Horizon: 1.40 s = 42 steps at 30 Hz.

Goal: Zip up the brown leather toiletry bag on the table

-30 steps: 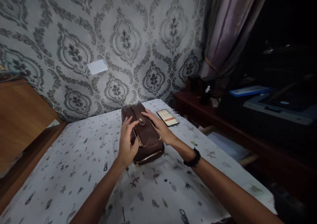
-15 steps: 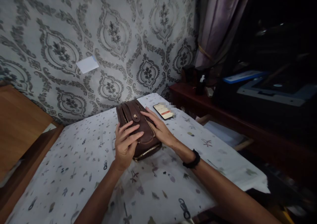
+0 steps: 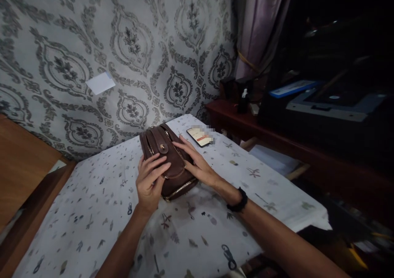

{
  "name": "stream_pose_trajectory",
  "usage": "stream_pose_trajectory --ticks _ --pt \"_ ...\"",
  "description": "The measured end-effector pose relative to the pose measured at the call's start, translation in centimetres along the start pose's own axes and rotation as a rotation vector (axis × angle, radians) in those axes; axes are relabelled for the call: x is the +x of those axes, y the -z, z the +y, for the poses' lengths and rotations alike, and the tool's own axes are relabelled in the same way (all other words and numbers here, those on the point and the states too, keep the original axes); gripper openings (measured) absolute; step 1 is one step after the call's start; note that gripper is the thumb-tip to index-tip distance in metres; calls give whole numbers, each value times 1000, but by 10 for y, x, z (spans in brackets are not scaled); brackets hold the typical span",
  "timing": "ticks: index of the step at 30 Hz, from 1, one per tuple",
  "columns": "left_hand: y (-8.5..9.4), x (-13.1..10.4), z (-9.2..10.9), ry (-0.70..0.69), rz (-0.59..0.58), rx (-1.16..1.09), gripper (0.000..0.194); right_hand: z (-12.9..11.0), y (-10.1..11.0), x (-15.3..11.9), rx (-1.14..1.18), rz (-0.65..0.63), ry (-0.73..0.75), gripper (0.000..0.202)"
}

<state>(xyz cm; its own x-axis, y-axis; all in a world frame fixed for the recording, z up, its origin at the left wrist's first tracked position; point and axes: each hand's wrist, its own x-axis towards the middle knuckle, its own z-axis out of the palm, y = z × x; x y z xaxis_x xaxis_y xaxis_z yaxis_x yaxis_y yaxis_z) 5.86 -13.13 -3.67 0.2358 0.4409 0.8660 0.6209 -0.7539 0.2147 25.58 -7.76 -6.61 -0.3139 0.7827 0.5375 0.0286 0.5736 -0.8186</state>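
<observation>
A brown leather bag with gold zips lies on the patterned white cloth of the table. A strap with a gold stud crosses its upper face. My left hand grips its left side, fingers bent over the top and thumb near the front. On the opposite side my right hand holds the bag, its fingers along the top edge and its thumb by the zip seam. A black band circles my right wrist. The bag's underside is hidden.
A phone with a lit screen lies right of the bag. Patterned wallpaper backs the table, with a white card on it. A wooden panel stands left. On the right are a dark red desk and an open drawer.
The whole view has shifted slightly, so the bag and phone sit a little further left. Both hands stay on the bag in nearly the same grip.
</observation>
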Motion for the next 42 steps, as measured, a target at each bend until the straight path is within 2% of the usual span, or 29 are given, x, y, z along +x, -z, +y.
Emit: stream_pose_trajectory --ticks 3,7,15,20,30,36,42 --pt "0 2 3 51 6 -28 30 1 0 -3 -2 -29 -4 73" --pt "1 1 2 50 0 -17 28 4 -4 -3 -7 11 -5 74" --pt "3 -4 -6 -108 -51 85 34 3 -3 -3 12 7 2 80" --pt "5 -4 -5 -150 -77 129 36 1 -2 -3 31 -12 -8 83" --pt "13 -4 -1 -294 -222 328 37 2 1 -3 56 -44 -9 85" --pt "14 -5 -4 -363 -262 413 34 4 7 -4 36 -103 -28 78" --pt "7 -8 -4 -294 -202 369 29 3 12 -4 33 -115 -45 65"
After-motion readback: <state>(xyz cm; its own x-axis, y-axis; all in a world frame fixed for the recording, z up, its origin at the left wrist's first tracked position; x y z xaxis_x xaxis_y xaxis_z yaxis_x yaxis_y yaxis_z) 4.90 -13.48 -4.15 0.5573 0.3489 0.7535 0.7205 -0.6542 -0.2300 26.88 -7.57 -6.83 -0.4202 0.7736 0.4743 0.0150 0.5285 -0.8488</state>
